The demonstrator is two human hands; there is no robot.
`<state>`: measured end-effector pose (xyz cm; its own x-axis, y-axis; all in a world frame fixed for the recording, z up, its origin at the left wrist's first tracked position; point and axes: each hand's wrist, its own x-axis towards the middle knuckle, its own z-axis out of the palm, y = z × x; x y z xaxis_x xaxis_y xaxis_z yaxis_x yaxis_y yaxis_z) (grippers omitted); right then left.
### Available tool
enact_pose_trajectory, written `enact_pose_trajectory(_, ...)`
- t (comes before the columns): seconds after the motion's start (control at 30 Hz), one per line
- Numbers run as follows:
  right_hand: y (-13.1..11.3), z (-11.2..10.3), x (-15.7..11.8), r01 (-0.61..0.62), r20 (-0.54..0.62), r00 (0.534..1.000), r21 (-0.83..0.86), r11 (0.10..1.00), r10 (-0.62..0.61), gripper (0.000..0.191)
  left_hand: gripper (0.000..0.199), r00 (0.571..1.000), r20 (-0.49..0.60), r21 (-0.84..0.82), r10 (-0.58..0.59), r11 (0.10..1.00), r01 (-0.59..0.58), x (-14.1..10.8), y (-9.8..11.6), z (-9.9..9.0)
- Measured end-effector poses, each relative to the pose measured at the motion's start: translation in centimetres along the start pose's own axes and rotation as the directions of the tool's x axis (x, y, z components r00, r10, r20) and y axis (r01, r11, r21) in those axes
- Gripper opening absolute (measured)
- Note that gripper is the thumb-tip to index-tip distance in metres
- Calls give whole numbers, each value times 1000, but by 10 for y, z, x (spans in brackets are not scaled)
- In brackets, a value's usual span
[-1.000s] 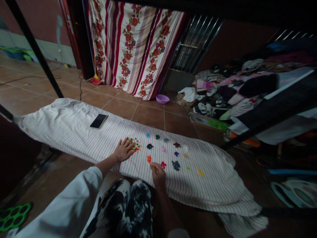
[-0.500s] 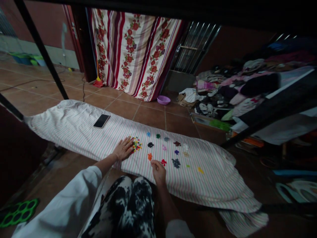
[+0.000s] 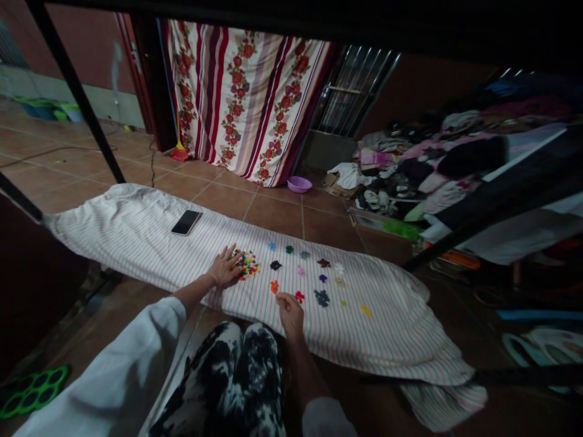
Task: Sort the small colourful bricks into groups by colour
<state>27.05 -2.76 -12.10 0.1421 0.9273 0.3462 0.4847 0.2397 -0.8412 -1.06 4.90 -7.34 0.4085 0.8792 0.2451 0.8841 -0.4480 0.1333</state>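
Observation:
Small coloured pieces, bead-like but too small to make out, lie on a striped cloth (image 3: pixel 364 340). My left hand (image 3: pixel 226 267) rests with fingers spread at the left edge of a mixed pile (image 3: pixel 248 264) of them. Closed in a pinch, my right hand (image 3: pixel 290 312) hovers between the orange group (image 3: pixel 274 286) and the red group (image 3: pixel 299 297); whatever is between its fingertips is hidden. Other sorted groups sit around: black (image 3: pixel 276 265), pink (image 3: pixel 301 271), dark grey (image 3: pixel 322 298), brown (image 3: pixel 323 263), purple (image 3: pixel 323 278) and yellow (image 3: pixel 366 310).
A phone (image 3: pixel 186 223) lies on the cloth to the left. Dark bars (image 3: pixel 77 91) frame the surface on both sides. Beyond it are a purple basin (image 3: pixel 299 184), a floral curtain (image 3: pixel 246 103) and a heap of clothes (image 3: pixel 437 158) on the right.
My left hand has lifted its fingers slightly and spread them more over the edge of the mixed pile. My right hand stays pinched in about the same place.

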Motion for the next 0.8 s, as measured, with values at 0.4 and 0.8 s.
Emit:
enact_pose_trajectory(0.4,3,1,0,-22,7,1000,8,1000,22,22,62,938,64,121,-340,936,331,-52,-15,3)
enact_pose_trajectory(0.8,0,-3,-3,-89,33,996,113,990,86,22,76,886,224,135,-407,913,385,-50,0,7)
